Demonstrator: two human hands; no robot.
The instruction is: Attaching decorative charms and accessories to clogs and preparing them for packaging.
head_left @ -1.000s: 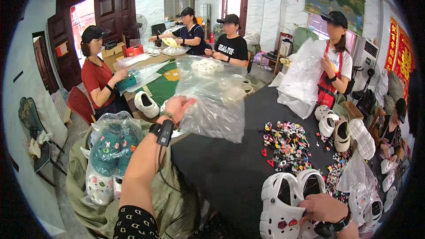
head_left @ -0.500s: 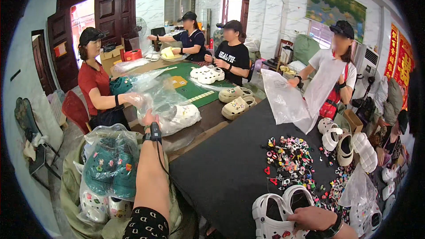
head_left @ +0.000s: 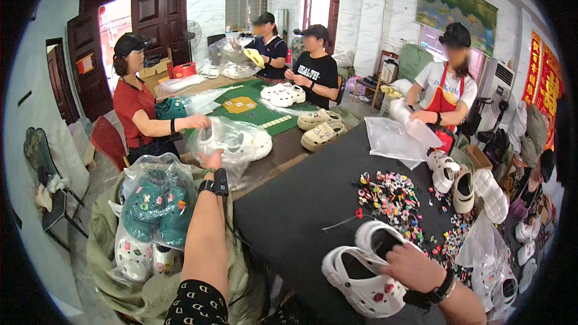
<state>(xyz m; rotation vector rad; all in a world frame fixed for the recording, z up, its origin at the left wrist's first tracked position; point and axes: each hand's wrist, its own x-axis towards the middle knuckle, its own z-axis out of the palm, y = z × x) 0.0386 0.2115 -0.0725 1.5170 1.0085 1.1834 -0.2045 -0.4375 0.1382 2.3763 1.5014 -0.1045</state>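
Observation:
At the near right of the black tabletop, my right hand [head_left: 415, 269] is closed on a pair of white clogs [head_left: 367, 286], gripping near their openings. Small red charms show on the near clog. My left arm reaches forward to a clear plastic bag [head_left: 232, 168]. The fingers of my left hand [head_left: 211, 160] are closed at the bag's near side, partly hidden by the film. Inside it lie white clogs [head_left: 256, 144] with charms. A co-worker's hand [head_left: 195, 121] in a black wristband touches the same bag from the far left.
Several co-workers stand or sit around the tables. Colourful charms [head_left: 388, 198] lie heaped on the black tabletop [head_left: 289, 216]. Beige clogs [head_left: 322, 135] stand beyond it. Bagged green clogs [head_left: 158, 207] fill a sack at my left. More shoes [head_left: 463, 188] line the right edge.
The white clogs in my right hand have turned and moved left. The bagged clogs by my left hand have shifted. At the right, a co-worker has lowered a plastic bag to the table.

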